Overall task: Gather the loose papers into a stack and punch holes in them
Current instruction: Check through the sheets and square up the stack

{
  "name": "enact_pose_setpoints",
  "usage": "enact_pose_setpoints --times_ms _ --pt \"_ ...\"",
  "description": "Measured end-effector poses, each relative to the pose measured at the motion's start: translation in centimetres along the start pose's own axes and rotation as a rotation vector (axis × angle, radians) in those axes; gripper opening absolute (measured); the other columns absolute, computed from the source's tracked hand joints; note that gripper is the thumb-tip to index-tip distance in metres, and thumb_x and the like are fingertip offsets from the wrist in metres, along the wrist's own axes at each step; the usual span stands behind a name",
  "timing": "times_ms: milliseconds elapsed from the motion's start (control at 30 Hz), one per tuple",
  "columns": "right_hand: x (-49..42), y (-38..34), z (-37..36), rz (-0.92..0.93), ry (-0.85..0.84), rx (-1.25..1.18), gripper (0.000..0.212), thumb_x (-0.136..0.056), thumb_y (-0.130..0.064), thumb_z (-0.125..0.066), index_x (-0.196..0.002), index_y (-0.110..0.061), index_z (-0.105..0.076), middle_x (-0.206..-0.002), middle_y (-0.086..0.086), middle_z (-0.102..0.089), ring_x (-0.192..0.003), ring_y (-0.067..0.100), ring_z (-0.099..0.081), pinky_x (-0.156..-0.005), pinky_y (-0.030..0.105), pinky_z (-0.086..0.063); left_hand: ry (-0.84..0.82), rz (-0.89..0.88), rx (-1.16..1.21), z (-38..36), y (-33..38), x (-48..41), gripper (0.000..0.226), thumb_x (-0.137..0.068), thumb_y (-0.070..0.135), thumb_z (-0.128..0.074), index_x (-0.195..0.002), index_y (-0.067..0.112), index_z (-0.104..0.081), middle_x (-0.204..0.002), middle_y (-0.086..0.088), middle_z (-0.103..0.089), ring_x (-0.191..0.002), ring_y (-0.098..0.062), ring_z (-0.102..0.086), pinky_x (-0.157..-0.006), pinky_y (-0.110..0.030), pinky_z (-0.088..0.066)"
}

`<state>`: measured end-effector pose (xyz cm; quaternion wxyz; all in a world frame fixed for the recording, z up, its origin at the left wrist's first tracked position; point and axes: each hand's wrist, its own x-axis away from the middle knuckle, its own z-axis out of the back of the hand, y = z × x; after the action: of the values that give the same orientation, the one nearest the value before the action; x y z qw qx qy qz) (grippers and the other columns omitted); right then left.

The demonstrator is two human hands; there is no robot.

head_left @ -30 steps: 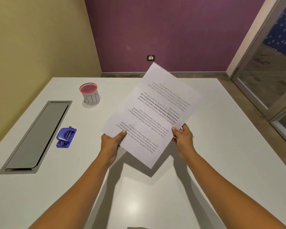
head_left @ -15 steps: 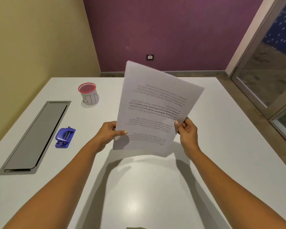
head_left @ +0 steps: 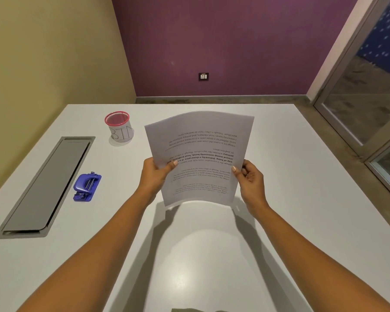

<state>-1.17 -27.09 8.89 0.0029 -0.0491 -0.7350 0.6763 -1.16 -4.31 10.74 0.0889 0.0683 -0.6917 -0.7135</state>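
so the thin stack of white printed paper sheets (head_left: 200,154) is held up over the smooth, glossy white table (head_left: 302,199), bowed into a soft curve, with the print upside down from the camera. the left hand (head_left: 154,174) pinches the left edge with its thumb on the front, and the right hand (head_left: 251,179) grips the right edge the same way. can't tell if the bottom edge touches the table. the small blue plastic hole punch (head_left: 87,186) lies well to the left, just beside a long grey metal flap (head_left: 47,185) sunk into the table. further back there's a pink-rimmed mesh cup (head_left: 119,127) with a white label reading "bin". a wall socket (head_left: 203,76) sits on the purple wall.
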Motion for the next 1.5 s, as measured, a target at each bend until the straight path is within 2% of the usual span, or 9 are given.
enact_pose_setpoints --times_ms 167,500,633,767,967,1200,1367,1433,1500 --pt "0.4 1.0 0.3 -0.04 -0.004 -0.006 0.022 -0.088 0.0 -0.056 -0.105 -0.013 -0.059 -0.096 -0.007 -0.067 -0.077 -0.007 -0.066 -0.065 0.007 -0.05 -0.041 0.019 0.003 -0.3 -1.0 0.9 0.021 -0.08 0.006 -0.068 -0.088 0.025 -0.065 -0.087 0.012 -0.068 -0.077 -0.003 -0.064 -0.069 -0.021 -0.049" --pt "-0.4 0.8 0.1 -0.023 0.034 -0.002 0.019 -0.087 0.0 -0.057 -0.104 -0.01 -0.061 -0.095 -0.005 -0.067 -0.074 -0.008 -0.066 -0.064 0.007 -0.05 -0.046 -0.026 0.012 -0.2 0.2 0.2 0.024 -0.078 0.008 -0.07 -0.082 0.032 -0.067 -0.078 0.02 -0.071 -0.069 0.005 -0.067 -0.063 -0.013 -0.051" --pt "0.0 1.4 0.3 -0.058 0.031 0.033 0.021 -0.085 -0.002 -0.061 -0.105 -0.01 -0.061 -0.094 -0.006 -0.066 -0.071 -0.01 -0.065 -0.06 0.006 -0.05 -0.085 0.019 0.014 0.0 -0.8 0.7 0.021 -0.076 0.01 -0.072 -0.086 0.029 -0.067 -0.087 0.012 -0.071 -0.073 0.001 -0.068 -0.067 -0.019 -0.051" --pt "0.3 1.6 0.2 -0.089 0.041 0.013 0.019 -0.085 -0.002 -0.06 -0.104 -0.008 -0.061 -0.091 -0.008 -0.066 -0.068 -0.009 -0.065 -0.056 0.006 -0.049 -0.075 0.016 0.014 0.0 -1.3 1.0 0.019 -0.078 0.009 -0.07 -0.094 0.021 -0.068 -0.088 0.012 -0.07 -0.074 0.0 -0.068 -0.066 -0.015 -0.051" --pt "-0.5 0.7 0.0 -0.06 0.049 0.063 0.016 -0.085 -0.008 -0.063 -0.096 -0.019 -0.063 -0.093 -0.012 -0.067 -0.076 -0.005 -0.066 -0.061 0.006 -0.05 -0.053 -0.035 0.024 0.1 -0.1 0.4 0.023 -0.076 0.007 -0.071 -0.085 0.028 -0.067 -0.085 0.014 -0.07 -0.07 0.004 -0.068 -0.061 -0.01 -0.052" --pt "0.0 1.8 0.4 -0.073 0.034 0.087 0.019 -0.083 -0.006 -0.064 -0.101 -0.013 -0.062 -0.092 -0.01 -0.067 -0.073 -0.009 -0.065 -0.061 0.006 -0.05 -0.071 0.018 0.019 0.2 -1.7 1.1 0.017 -0.08 0.01 -0.069 -0.085 0.026 -0.068 -0.077 0.018 -0.073 -0.072 0.002 -0.068 -0.065 -0.013 -0.052" --pt "0.0 2.3 0.8 -0.084 -0.01 0.148 0.027 -0.082 -0.012 -0.068 -0.106 -0.018 -0.06 -0.102 -0.005 -0.067 -0.092 0.005 -0.064 -0.074 0.012 -0.051 -0.04 0.029 0.036 0.4 -1.8 1.1 0.017 -0.081 0.015 -0.067 -0.083 0.032 -0.068 -0.078 0.02 -0.073 -0.071 0.001 -0.068 -0.063 -0.015 -0.054" --pt "0.1 2.8 1.3 -0.103 0.021 0.183 0.033 -0.08 -0.013 -0.07 -0.111 -0.016 -0.057 -0.108 -0.003 -0.063 -0.102 0.01 -0.059 -0.081 0.013 -0.047 -0.006 0.024 0.073 0.5 -1.7 0.9 0.015 -0.08 0.016 -0.069 -0.085 0.03 -0.068 -0.079 0.019 -0.074 -0.072 0.0 -0.069 -0.062 -0.014 -0.054" --pt "0.3 3.5 1.8 -0.164 0.093 0.19 0.042 -0.078 -0.014 -0.072 -0.116 -0.014 -0.054 -0.115 -0.001 -0.059 -0.109 0.011 -0.055 -0.092 0.021 -0.046 0.037 0.028 0.123 0.8 -1.6 0.7 0.015 -0.078 0.015 -0.07 -0.087 0.027 -0.068 -0.079 0.019 -0.074 -0.073 0.0 -0.07 -0.061 -0.012 -0.053"
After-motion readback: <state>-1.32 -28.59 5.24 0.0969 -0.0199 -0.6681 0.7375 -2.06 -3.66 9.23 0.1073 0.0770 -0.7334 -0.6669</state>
